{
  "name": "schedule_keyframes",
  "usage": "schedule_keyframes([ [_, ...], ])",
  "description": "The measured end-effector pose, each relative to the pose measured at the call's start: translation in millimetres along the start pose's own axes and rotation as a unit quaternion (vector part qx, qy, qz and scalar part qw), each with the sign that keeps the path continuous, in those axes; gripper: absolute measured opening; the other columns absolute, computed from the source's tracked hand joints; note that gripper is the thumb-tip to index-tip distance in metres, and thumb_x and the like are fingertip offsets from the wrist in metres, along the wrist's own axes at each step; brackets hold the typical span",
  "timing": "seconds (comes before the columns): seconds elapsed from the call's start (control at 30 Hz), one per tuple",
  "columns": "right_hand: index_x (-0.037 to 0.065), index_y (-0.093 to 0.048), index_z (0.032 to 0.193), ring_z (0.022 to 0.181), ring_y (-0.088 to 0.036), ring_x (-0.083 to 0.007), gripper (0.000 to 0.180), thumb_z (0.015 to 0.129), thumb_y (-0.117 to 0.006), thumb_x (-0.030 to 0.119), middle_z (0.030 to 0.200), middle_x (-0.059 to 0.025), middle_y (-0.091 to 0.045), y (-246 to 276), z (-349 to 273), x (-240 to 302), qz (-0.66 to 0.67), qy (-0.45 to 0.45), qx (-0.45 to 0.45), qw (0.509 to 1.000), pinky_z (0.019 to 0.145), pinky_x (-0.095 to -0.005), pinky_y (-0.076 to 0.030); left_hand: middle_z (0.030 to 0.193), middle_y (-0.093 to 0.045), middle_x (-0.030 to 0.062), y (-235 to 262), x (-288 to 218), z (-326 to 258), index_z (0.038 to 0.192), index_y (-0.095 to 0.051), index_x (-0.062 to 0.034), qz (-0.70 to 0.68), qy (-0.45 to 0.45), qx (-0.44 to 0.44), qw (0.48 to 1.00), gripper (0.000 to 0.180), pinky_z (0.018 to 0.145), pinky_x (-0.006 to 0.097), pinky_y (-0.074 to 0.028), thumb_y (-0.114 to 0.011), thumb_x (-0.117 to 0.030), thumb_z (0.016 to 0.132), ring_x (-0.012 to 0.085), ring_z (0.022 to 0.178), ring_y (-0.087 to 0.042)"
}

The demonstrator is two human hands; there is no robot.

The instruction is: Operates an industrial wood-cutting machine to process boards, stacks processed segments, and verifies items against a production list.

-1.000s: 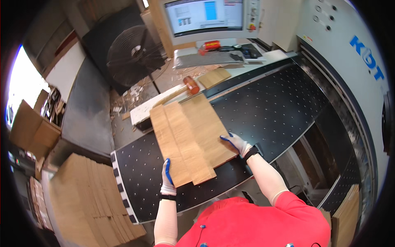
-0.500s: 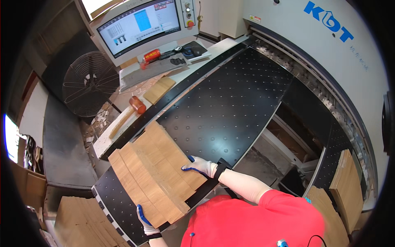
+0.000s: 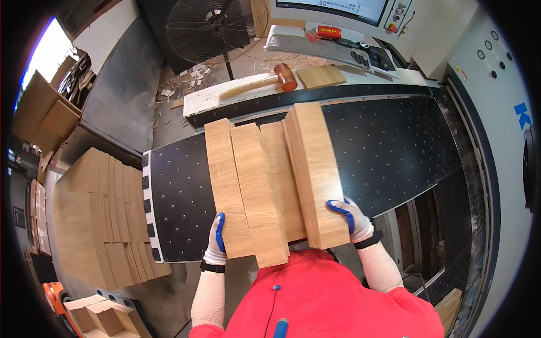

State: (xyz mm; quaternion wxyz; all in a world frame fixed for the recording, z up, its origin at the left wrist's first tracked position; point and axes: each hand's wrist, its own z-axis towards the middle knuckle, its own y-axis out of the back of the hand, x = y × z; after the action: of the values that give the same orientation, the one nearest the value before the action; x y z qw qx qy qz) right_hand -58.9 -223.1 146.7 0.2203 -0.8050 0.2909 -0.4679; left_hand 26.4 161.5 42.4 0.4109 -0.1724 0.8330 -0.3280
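Note:
Several long wood-grain boards point(image 3: 256, 191) lie side by side across the near part of the black work table. The rightmost stack of boards point(image 3: 315, 174) stands higher than those in the middle and leans a little. My left hand point(image 3: 216, 242), in a white glove with blue palm, grips the left outer edge of the boards, its thumb along the side. On the opposite side my right hand point(image 3: 354, 218), gloved alike, clasps the right stack with its thumb on the top face. The fingers of both hands are partly hidden beneath and behind the boards.
Under the boards runs the studded black table point(image 3: 389, 152). Behind it, a white ledge holds a mallet point(image 3: 285, 78) and a small board point(image 3: 321, 76). A big pile of boards point(image 3: 107, 219) stands at the left. A fan point(image 3: 205, 28) and a monitor point(image 3: 338, 7) are farther back.
My view has swung left. The boards now point away from me, and the right-hand ones are pushed up into a raised stack. My right hand has shifted to their outer side.

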Motion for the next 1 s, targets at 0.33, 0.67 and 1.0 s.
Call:
schedule_keyframes([
  [0.33, 0.001, -0.027, 0.16, 0.141, -0.043, -0.0199, 0.081, 0.099, -0.07, 0.033, 0.155, -0.0123, -0.047, -25.9, 60.8, -63.6, -0.109, 0.059, 0.08, 0.989, 0.118, -0.0346, -0.035, 0.138, -0.063, 0.0086, -15.6, 3.5, -1.2, 0.145, -0.054, -0.0081, 0.001, 0.011, -0.006, 1.0, 0.058, 0.109, 0.044, -0.047, -0.053, -0.05, 0.104, 0.025, 0.124, -0.062],
  [0.67, -0.001, -0.063, 0.124, 0.102, -0.066, -0.0186, 0.033, 0.097, -0.067, 0.016, 0.11, -0.0088, -0.068, 138.7, -28.9, -115.4, -0.164, 0.451, -0.555, 0.679, 0.093, -0.0355, -0.053, 0.161, -0.04, 0.0148, -8.1, -98.0, 33.7, 0.156, -0.037, 0.0021, 0.423, -0.331, -0.041, 0.842, 0.06, 0.125, 0.045, -0.025, -0.039, -0.038, 0.111, 0.0285, 0.148, -0.038],
  [1.0, 0.007, -0.068, 0.128, 0.12, -0.064, -0.0378, 0.054, 0.081, -0.079, 0.032, 0.128, -0.0229, -0.068, 291.3, 53.6, -260.7, -0.488, -0.026, -0.213, 0.846, 0.103, -0.0432, -0.051, 0.161, -0.035, 0.0271, -168.0, -68.7, 64.6, 0.153, -0.043, -0.0031, 0.82, -0.253, -0.086, 0.506, 0.077, 0.124, 0.046, -0.025, -0.074, -0.042, 0.094, 0.0406, 0.151, -0.03],
])
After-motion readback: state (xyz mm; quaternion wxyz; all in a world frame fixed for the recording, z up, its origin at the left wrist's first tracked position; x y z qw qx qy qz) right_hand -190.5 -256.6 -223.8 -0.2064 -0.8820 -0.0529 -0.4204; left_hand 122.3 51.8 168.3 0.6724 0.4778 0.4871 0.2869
